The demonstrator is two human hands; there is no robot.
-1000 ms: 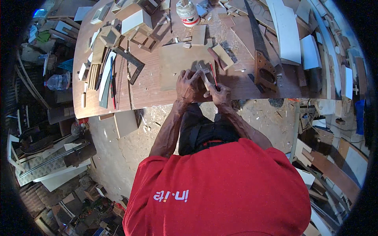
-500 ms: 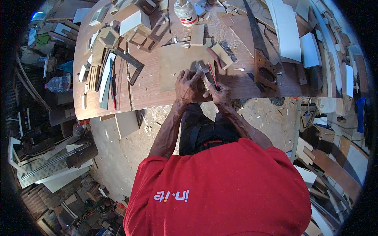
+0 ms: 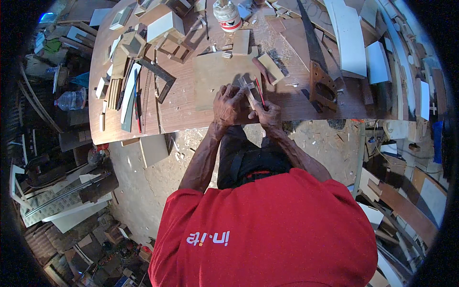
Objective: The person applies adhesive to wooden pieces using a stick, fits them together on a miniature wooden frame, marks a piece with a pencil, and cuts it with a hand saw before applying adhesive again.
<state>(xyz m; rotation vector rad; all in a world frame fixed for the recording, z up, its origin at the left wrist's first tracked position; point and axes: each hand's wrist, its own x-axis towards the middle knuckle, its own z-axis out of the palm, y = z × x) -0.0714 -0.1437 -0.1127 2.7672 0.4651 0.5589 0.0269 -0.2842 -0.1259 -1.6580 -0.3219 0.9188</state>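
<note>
Cluttered worktop [image 3: 181,115]: your right hand [image 3: 268,115] pinches a wooden strip [image 3: 251,98] between its fingers near the front edge.
Your left hand [image 3: 225,107] lies beside it, fingers' closure unclear; a loose pinch could let the strip twist.

A white tub [image 3: 227,21] with a red band stands at the far side of the table [image 3: 184,107]. To its right, a saw [image 3: 315,53] with a brown wooden handle lies near a long white panel [image 3: 347,40]. On the left, a dark carpenter's square [image 3: 161,73] rests near a box [image 3: 164,27] with a white face. Beyond the table's left edge is a clear plastic bottle [image 3: 71,100]. Wood scraps [image 3: 179,156] litter the floor [image 3: 138,191].
</note>
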